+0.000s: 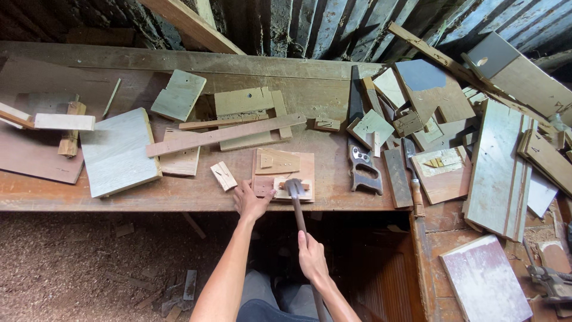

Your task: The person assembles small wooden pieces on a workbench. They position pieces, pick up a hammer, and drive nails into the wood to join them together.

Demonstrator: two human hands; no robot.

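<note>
My right hand [311, 257] grips the handle of a hammer [294, 189], whose dark metal head rests over small wooden pieces [280, 162] stacked on a square board [307, 173] at the workbench's near edge. My left hand [250, 201] lies with fingers spread on the left side of that board, steadying a small reddish block [263, 185]. A small loose wood block [223, 176] sits just left of my left hand.
A handsaw [361, 156] lies right of the board. Long slat [225, 135], grey panel [118, 152] and several offcuts cover the wooden workbench [119, 197]. More planks [499, 167] pile at right. Sawdust floor [89, 262] below.
</note>
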